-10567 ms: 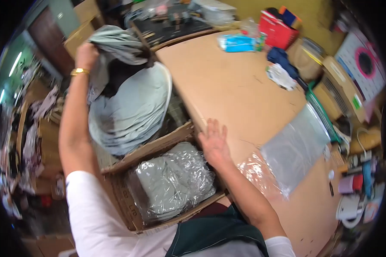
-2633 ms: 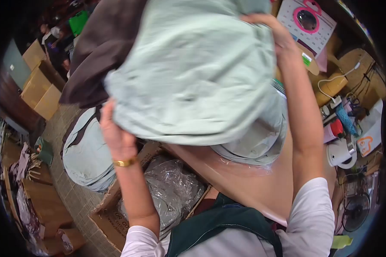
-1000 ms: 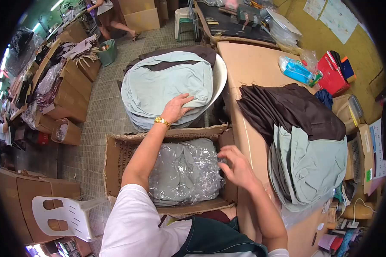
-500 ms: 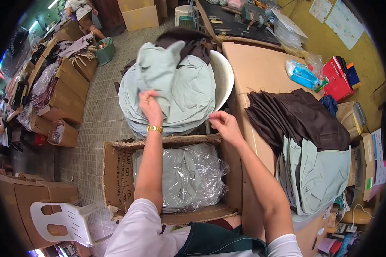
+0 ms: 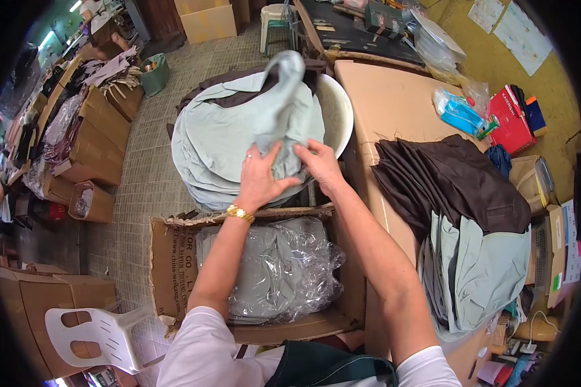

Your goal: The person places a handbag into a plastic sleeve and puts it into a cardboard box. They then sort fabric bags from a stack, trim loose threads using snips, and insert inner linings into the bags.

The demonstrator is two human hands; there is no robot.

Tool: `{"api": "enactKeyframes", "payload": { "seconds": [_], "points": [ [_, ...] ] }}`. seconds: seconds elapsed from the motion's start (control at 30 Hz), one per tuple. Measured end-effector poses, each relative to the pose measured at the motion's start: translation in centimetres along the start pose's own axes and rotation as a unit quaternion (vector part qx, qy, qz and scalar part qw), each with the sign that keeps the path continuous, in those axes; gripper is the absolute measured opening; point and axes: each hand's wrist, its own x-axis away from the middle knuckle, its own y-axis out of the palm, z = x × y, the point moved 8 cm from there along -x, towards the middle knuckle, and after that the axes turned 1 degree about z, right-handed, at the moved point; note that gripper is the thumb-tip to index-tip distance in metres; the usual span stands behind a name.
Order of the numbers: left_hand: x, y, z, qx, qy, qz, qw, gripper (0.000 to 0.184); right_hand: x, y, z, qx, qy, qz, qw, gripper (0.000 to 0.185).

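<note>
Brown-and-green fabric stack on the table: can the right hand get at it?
Probably yes. The fabric stack lies uncovered on the table, with nothing visible between it and the right hand. That hand is at the pale green cloth, so it would likely have to leave that first.

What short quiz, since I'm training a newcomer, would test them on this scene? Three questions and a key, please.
1. True or false: the gold band is on the left wrist.
2. Which do the left hand and right hand both touch? a) the chair b) the pale cloth c) the stool
3. Fill in: the open box just below the hands holds items wrapped in clear ____.

Key: 1 true; 2 b; 3 plastic.
</note>
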Motion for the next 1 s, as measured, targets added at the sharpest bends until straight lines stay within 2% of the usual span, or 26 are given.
{"api": "enactKeyframes", "payload": {
  "seconds": [0.03,0.07,0.1,0.13,0.17,0.2,0.23,0.27,0.3,0.33,0.37,0.4,0.43,0.47,0.5,0.53,0.57,0.6,0.63,0.7,0.77,0.83,0.9,0.93,0.97,1.0],
  "points": [
    [0.5,0.9,1.3,-0.105,0.059,-0.015,0.993,0.031,0.4,1.7,-1.7,-0.029,-0.074,-0.067,0.995,0.065],
    [1.1,2.6,-3.1,-0.001,-0.059,-0.040,0.997,0.036,0.8,2.1,-2.2,-0.037,-0.063,-0.088,0.993,0.054],
    [1.4,4.1,-7.0,0.103,-0.174,-0.063,0.977,0.041,-0.1,1.8,-1.3,-0.038,-0.064,-0.086,0.993,0.054],
    [1.7,4.9,-9.1,0.128,-0.272,-0.093,0.949,0.041,-1.8,-1.3,0.4,0.092,-0.106,0.083,0.987,0.053],
    [2.2,5.6,-11.0,0.146,-0.368,-0.118,0.911,0.042,-2.2,-3.9,1.4,0.218,-0.143,0.247,0.933,0.053],
    [2.3,4.8,-11.8,0.350,-0.409,0.072,0.839,0.041,-2.3,-4.6,2.3,0.203,-0.075,0.240,0.946,0.054],
    [3.0,4.3,-12.6,0.526,-0.416,0.255,0.697,0.041,-2.2,-5.0,2.2,0.202,-0.075,0.241,0.946,0.054],
    [3.6,5.2,-13.6,0.571,-0.438,0.268,0.641,0.042,-2.3,-5.3,2.3,0.225,-0.054,0.217,0.948,0.055],
    [3.8,5.1,-13.8,0.571,-0.438,0.267,0.641,0.042,-2.2,-5.2,2.3,0.248,-0.032,0.193,0.949,0.057],
    [4.2,5.5,-13.8,0.620,-0.440,0.266,0.593,0.044,-1.9,-5.2,1.9,0.252,-0.047,0.219,0.942,0.044],
    [4.6,6.0,-13.6,0.665,-0.441,0.263,0.543,0.045,-2.1,-5.4,1.9,0.251,-0.045,0.220,0.941,0.044],
    [4.8,5.8,-13.1,0.665,-0.442,0.261,0.543,0.045,-2.9,-5.2,2.7,0.179,-0.016,0.190,0.965,0.045],
    [4.6,5.3,-12.6,0.653,-0.422,0.252,0.576,0.044,-3.5,-4.9,3.6,0.106,0.012,0.158,0.982,0.046],
    [4.4,4.7,-12.1,0.642,-0.400,0.245,0.607,0.043,-3.7,-4.6,3.9,0.106,0.011,0.157,0.982,0.046],
    [5.3,5.4,-13.4,0.641,-0.399,0.247,0.607,0.043,-3.3,-4.1,2.3,0.153,-0.075,0.191,0.967,0.038],
    [4.7,4.8,-12.8,0.482,-0.397,0.125,0.771,0.044,-2.5,-3.3,0.8,0.199,-0.159,0.222,0.941,0.030],
    [4.9,4.8,-11.1,0.371,-0.352,0.051,0.858,0.044,-2.3,-2.4,0.8,0.199,-0.158,0.223,0.941,0.030],
    [3.7,2.8,-6.6,0.247,-0.293,-0.005,0.924,0.045,-2.2,-1.4,1.1,0.071,-0.150,0.199,0.966,0.024],
    [3.3,3.1,-5.6,0.247,-0.293,-0.006,0.924,0.045,-2.1,-0.3,1.2,-0.058,-0.139,0.171,0.974,0.017],
    [1.5,1.2,-1.0,0.113,-0.005,0.061,0.992,0.043,-1.5,1.2,0.1,-0.120,-0.112,0.137,0.977,0.013],
    [2.2,2.4,-3.6,0.146,-0.015,0.054,0.988,0.036,-1.3,2.5,0.4,-0.104,-0.024,0.094,0.990,0.017],
    [3.8,4.8,-9.3,0.263,-0.274,-0.041,0.924,0.032,-1.3,2.6,0.5,-0.102,-0.038,0.080,0.991,0.017],
    [4.5,5.3,-12.4,0.259,-0.370,-0.042,0.891,0.034,-1.6,2.3,1.2,-0.099,-0.051,0.062,0.992,0.017],
    [4.5,4.6,-12.4,0.431,-0.425,0.074,0.792,0.036,-1.8,0.9,1.6,-0.088,-0.081,0.100,0.988,0.020],
    [4.7,4.4,-12.3,0.580,-0.456,0.186,0.649,0.042,-1.9,-0.6,2.0,-0.076,-0.111,0.138,0.981,0.024],
    [4.8,5.6,-14.0,0.656,-0.434,0.170,0.594,0.052,-2.0,-1.4,2.8,-0.076,-0.111,0.136,0.981,0.024]
  ]
}}
